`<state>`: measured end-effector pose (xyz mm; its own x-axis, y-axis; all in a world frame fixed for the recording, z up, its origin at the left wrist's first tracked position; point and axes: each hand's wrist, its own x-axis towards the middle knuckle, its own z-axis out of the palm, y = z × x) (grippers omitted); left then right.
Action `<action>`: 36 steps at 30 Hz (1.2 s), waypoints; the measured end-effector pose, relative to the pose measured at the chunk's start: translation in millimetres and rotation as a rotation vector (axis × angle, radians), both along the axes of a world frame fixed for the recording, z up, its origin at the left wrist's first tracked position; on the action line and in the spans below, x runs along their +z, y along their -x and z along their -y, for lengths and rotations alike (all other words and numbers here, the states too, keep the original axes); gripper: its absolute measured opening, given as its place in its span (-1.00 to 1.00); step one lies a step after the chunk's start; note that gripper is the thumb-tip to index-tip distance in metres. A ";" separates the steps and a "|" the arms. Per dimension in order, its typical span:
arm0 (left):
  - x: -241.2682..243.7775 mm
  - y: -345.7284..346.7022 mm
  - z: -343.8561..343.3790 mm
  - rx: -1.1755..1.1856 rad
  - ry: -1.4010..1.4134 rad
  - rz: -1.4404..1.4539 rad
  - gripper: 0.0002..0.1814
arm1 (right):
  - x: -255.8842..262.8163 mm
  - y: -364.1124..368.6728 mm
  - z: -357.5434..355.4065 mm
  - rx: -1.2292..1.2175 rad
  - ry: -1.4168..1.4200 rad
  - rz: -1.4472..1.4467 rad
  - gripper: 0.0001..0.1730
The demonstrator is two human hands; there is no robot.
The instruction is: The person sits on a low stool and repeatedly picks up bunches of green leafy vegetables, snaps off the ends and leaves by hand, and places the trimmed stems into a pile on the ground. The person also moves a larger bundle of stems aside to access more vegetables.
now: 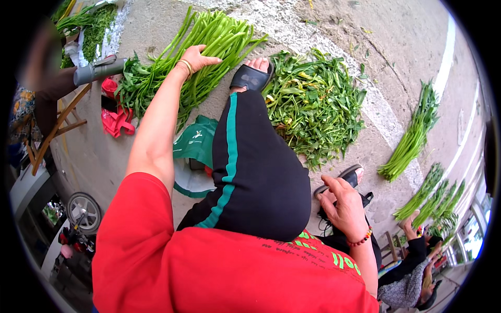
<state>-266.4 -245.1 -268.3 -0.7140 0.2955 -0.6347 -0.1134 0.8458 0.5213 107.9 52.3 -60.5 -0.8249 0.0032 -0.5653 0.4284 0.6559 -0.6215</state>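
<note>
My left hand [199, 60], with a gold bangle at the wrist, lies on a big pile of long green leafy vegetable stalks [219, 33]. Its thumb is spread from the index finger; the other fingers are partly hidden. My right hand [344, 203], wearing a beaded bracelet, hangs above a black sandal [348, 177], fingers loosely bent and apart, with nothing seen in it. Between my feet lies a heap of loose leaves and short stems [317, 105], some yellowed. A neat bundle of stalks [411, 137] lies on the concrete at the right.
Several more bundles [420, 191] lie at the far right, near a seated person [407, 285]. A green and white bag [195, 143] stands beside my left leg. Further left are a red bag [115, 119], a grey flask [98, 70], a wooden stool [58, 129] and part of another person.
</note>
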 end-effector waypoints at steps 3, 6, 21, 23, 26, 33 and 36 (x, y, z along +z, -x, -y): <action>-25.2 6.5 19.6 -0.040 -0.006 -0.030 -0.20 | 0.7 -1.0 -0.5 0.023 -0.006 -0.015 -0.56; -13.7 6.8 15.0 0.003 -0.044 -0.059 -0.33 | 0.5 -1.5 -0.7 0.029 -0.019 -0.026 -0.55; 16.7 11.1 30.6 0.122 -0.133 -0.010 -0.41 | 7.0 -3.6 -2.4 0.027 -0.002 -0.006 -0.57; 22.7 8.4 29.3 0.208 -0.211 0.058 -0.51 | 8.3 -4.1 -2.5 0.018 0.000 0.016 -0.57; 30.5 5.7 41.1 0.389 -0.356 0.080 -0.65 | 9.6 -5.8 -3.6 0.020 -0.001 0.013 -0.55; 61.3 2.1 50.3 0.526 -0.558 0.054 -0.77 | 16.6 -11.8 -5.3 0.027 -0.025 -0.073 -0.55; 68.2 -9.7 67.8 0.427 -0.443 -0.005 -0.79 | 21.6 -14.9 -4.9 0.044 -0.041 -0.134 -0.56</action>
